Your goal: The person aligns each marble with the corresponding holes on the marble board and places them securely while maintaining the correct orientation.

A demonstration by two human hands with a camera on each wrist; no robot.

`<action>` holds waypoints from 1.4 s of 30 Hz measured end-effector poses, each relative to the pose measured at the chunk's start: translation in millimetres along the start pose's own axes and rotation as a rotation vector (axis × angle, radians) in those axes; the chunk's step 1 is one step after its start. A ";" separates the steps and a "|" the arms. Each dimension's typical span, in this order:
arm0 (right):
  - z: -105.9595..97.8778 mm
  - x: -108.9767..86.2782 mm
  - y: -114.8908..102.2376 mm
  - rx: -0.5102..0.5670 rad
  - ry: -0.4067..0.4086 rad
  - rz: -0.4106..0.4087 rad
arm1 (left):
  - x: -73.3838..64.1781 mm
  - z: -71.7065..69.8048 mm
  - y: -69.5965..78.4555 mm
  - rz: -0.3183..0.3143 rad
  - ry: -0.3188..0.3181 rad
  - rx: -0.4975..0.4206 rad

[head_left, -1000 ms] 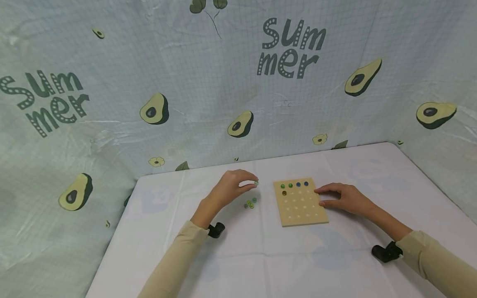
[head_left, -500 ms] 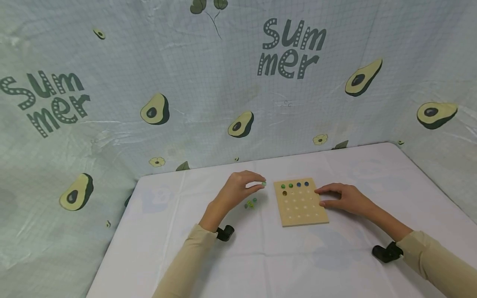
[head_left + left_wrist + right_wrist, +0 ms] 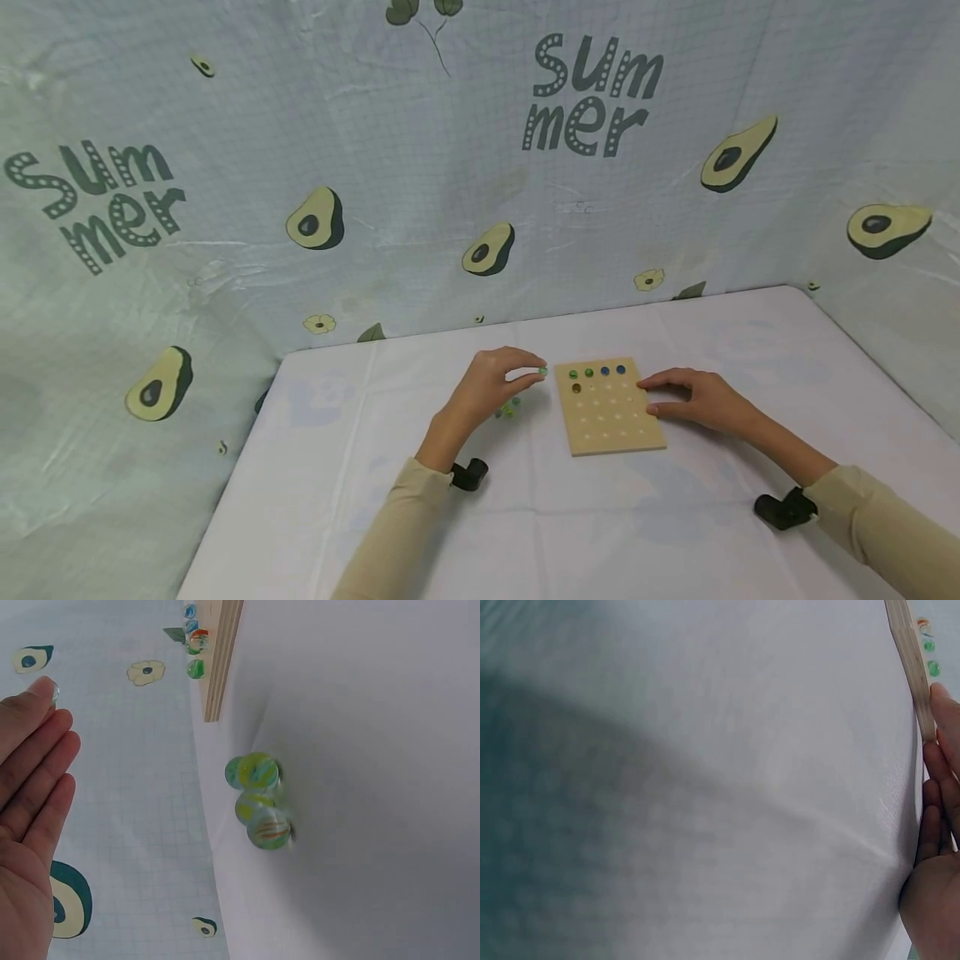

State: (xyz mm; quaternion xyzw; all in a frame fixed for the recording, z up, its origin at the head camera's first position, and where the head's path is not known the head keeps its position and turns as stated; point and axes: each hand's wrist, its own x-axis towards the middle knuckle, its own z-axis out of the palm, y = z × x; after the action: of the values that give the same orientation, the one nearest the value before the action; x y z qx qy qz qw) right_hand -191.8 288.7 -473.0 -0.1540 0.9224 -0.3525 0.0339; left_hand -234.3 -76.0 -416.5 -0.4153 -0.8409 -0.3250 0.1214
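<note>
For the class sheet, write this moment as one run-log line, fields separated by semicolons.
left hand: pinches marble near board; right hand: touches board's right edge; board: five seated marbles; white cloth: loose marbles

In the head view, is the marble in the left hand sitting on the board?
No, the left hand pinches the green marble at its fingertips, beside the left edge of the board.

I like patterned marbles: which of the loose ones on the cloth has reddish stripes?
The striped marble, lowest in the left wrist view: pale with reddish bands. The other three loose marbles look green or yellow-green, without red.
</note>
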 end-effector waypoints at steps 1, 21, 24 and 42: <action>0.1 0.0 0.3 0.001 0.001 -0.001 | 0.2 0.9 0.2 -0.006 0.001 0.000; 1.2 -0.3 -0.1 0.002 -0.002 0.013 | 6.9 8.6 5.5 0.003 0.089 -0.013; 1.5 -0.4 0.8 0.002 -0.002 0.011 | 7.3 10.3 5.5 0.001 0.107 -0.021; 4.0 0.4 4.3 -0.001 0.010 0.014 | 11.5 32.4 14.7 -0.123 0.109 -0.086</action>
State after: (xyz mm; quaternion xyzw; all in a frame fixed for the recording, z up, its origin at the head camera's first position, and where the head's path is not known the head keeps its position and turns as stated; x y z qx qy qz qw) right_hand -192.6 289.0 -478.8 -0.1458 0.9237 -0.3527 0.0319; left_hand -228.0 -41.4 -429.2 -0.3496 -0.8422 -0.3898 0.1290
